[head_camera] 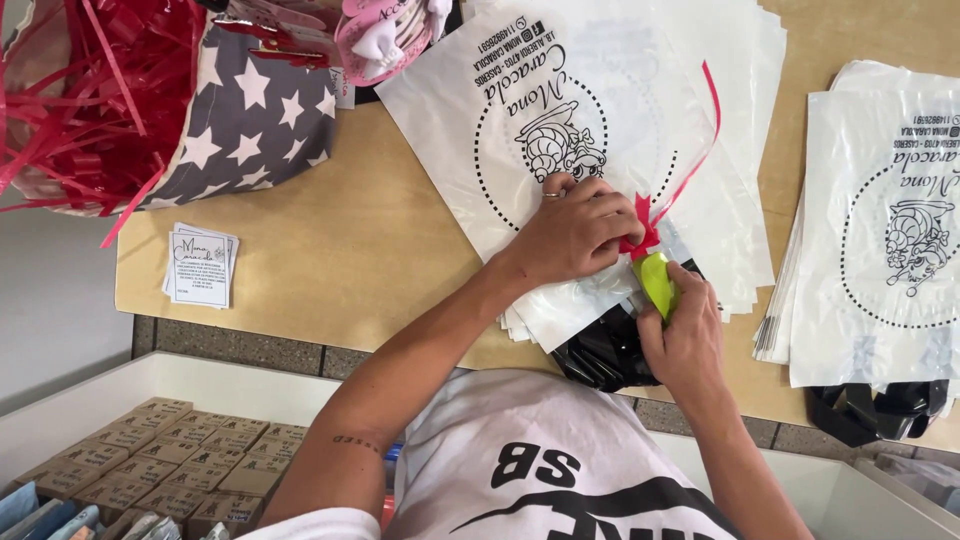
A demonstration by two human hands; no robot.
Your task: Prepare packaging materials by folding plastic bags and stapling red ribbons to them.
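Here, hands (pixel 575 232) tying red ribbon (pixel 640 232), yellow-green packet (pixel 658 280)

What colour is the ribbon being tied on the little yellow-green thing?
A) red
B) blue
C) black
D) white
A: the ribbon knotted at the top of the small yellow-green item is red, pinched by the left hand while the right hand holds the item from below, over the stack of white printed bags.

Star-patterned grey bag (pixel 255 125) stuffed with red shredded ribbon (pixel 85 90) top left; small cards (pixel 200 265) on table (pixel 350 250); brown boxes (pixel 165 460) below.
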